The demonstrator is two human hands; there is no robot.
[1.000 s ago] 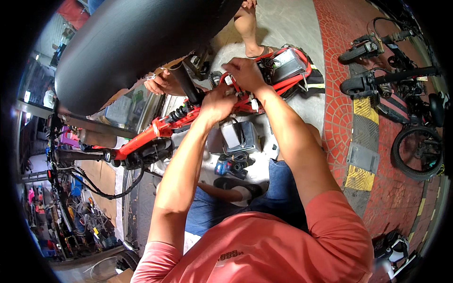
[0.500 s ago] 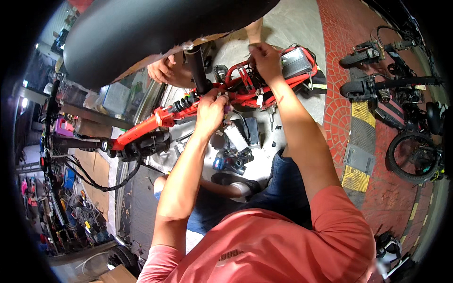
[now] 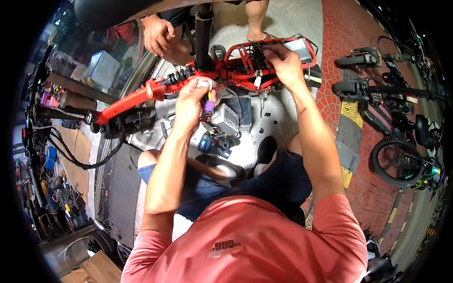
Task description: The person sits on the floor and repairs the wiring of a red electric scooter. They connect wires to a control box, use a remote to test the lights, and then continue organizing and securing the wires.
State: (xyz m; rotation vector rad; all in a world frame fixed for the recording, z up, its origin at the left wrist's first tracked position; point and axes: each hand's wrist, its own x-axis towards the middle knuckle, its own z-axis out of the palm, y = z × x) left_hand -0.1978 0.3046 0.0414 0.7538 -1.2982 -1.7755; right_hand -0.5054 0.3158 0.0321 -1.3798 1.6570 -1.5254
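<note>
A red bike frame [image 3: 127,101] with a black seat post [image 3: 204,42] lies across the view in front of me. My left hand [image 3: 189,106] is closed around wire connectors [image 3: 209,106], white and purple ones with a bit of yellow showing, just below the frame. Over the rear of the frame, my right hand [image 3: 287,65] has thumb and fingers pinched by dark wiring; what they hold, if anything, is too small to make out. A white connector [image 3: 257,81] hangs from the frame beside it. Behind that hand, a silver box [image 3: 297,46] sits in the frame's rear end.
Below the frame, a grey metal box [image 3: 225,119], a dark flat case [image 3: 244,113] and a blue power tool [image 3: 206,142] lie on the floor. Another person's hand [image 3: 158,37] rests beyond the frame. Scooters and a bicycle [image 3: 396,162] stand at the right.
My left hand has drawn left from the frame, bringing the coloured connectors into sight. My right hand has shifted right and slightly down. The seat now shows less at the top as the view tilts.
</note>
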